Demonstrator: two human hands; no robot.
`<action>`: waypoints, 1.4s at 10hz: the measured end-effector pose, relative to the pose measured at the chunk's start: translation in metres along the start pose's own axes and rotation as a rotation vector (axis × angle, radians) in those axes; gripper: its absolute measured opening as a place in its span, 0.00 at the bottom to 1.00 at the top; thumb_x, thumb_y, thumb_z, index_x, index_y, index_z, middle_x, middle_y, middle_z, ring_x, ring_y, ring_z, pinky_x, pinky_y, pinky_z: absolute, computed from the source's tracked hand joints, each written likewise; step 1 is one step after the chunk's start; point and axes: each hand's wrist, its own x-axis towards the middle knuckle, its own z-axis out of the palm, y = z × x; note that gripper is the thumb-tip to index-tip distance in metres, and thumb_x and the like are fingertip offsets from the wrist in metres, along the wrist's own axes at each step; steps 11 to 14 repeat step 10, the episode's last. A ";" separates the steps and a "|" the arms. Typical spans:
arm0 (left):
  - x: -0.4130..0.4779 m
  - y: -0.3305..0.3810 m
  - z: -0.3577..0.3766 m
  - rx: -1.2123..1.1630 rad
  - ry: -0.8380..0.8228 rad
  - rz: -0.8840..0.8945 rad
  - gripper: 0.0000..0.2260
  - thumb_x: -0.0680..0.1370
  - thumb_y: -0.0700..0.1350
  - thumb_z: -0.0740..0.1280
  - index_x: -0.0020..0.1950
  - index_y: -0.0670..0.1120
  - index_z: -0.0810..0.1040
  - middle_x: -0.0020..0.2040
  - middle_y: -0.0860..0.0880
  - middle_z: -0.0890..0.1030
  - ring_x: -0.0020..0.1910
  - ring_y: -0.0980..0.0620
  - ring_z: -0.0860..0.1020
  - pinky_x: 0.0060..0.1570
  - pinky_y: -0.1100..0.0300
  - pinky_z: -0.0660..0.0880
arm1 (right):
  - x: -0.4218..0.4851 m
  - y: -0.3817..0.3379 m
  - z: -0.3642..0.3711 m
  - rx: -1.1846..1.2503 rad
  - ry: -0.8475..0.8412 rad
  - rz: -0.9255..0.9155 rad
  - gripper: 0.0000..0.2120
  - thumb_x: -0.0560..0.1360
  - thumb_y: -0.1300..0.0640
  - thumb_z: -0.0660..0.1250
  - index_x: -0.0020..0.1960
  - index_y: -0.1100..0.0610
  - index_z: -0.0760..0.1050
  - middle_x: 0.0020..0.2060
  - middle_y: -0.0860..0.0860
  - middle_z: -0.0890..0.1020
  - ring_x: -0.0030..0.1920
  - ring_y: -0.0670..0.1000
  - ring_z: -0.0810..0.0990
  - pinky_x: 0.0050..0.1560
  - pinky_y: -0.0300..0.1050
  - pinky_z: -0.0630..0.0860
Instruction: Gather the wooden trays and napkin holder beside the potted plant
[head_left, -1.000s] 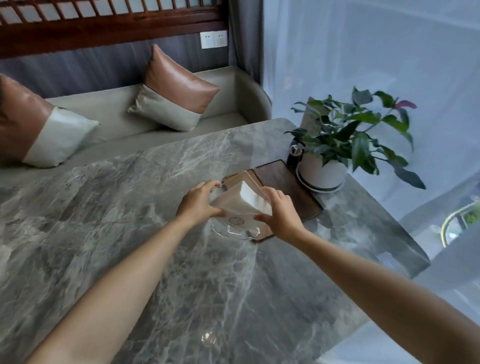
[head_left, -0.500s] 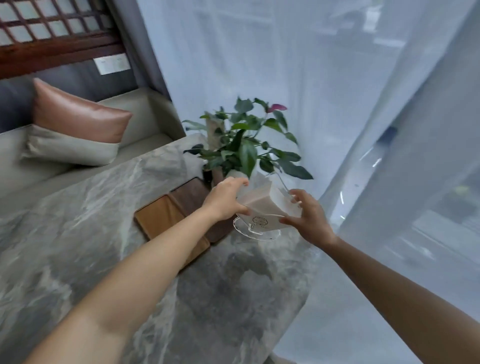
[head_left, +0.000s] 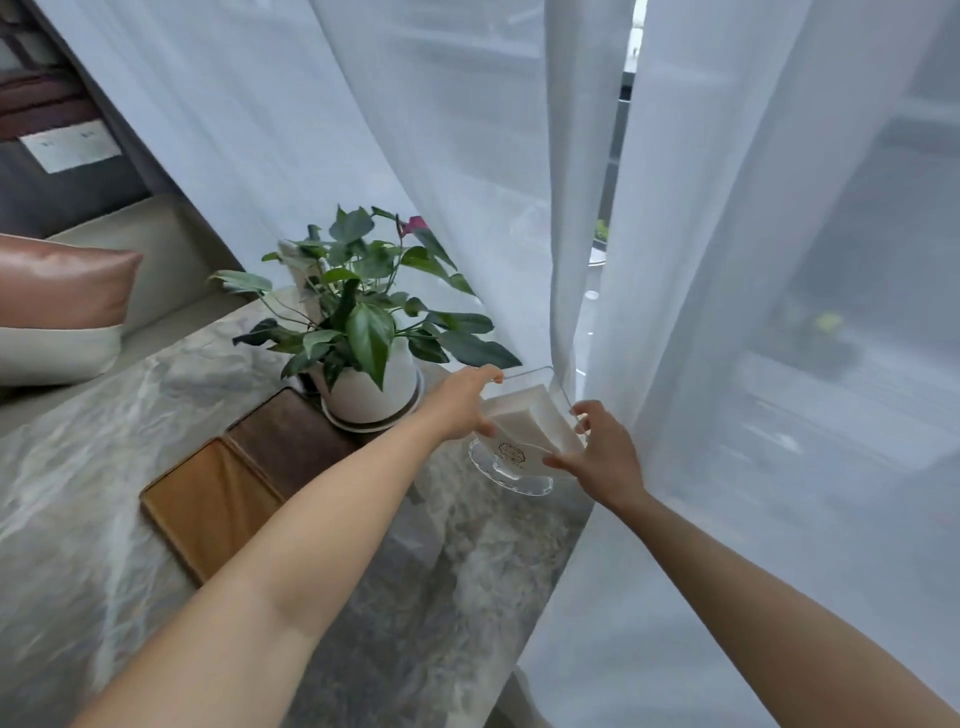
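Note:
A clear acrylic napkin holder full of white napkins stands on the marble table, just right of the potted plant in its white pot. My left hand grips the holder's left side and my right hand grips its right side. Two wooden trays lie side by side left of the pot: a light one nearer me and a dark one touching the pot's saucer. My left forearm crosses over both trays.
A sheer white curtain hangs right against the table's right edge and brushes the holder. A bench with a brown and cream cushion runs along the far left. The table edge is close to the holder's right.
Both hands carried the napkin holder from over the trays to the right, past the plant pot, and its base now rests at the table's right edge. The view swung right.

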 end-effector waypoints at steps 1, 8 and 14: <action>0.008 -0.001 0.004 0.013 -0.023 -0.014 0.31 0.70 0.39 0.75 0.70 0.46 0.66 0.70 0.43 0.70 0.67 0.44 0.70 0.62 0.51 0.71 | 0.002 0.003 0.004 -0.032 -0.002 0.024 0.33 0.61 0.53 0.77 0.61 0.57 0.68 0.54 0.57 0.78 0.56 0.56 0.75 0.47 0.47 0.70; -0.017 -0.015 0.019 0.212 -0.045 0.013 0.29 0.81 0.47 0.61 0.77 0.45 0.51 0.77 0.44 0.59 0.74 0.43 0.61 0.70 0.48 0.64 | -0.016 -0.008 0.010 -0.227 -0.062 0.068 0.35 0.71 0.49 0.69 0.70 0.60 0.57 0.65 0.58 0.70 0.64 0.58 0.67 0.55 0.51 0.70; -0.054 -0.037 0.007 0.267 0.091 0.060 0.22 0.82 0.50 0.54 0.75 0.43 0.59 0.74 0.45 0.65 0.73 0.46 0.64 0.68 0.50 0.66 | -0.033 -0.041 0.011 -0.293 0.066 -0.162 0.33 0.74 0.48 0.64 0.72 0.62 0.56 0.68 0.59 0.66 0.66 0.60 0.65 0.60 0.50 0.68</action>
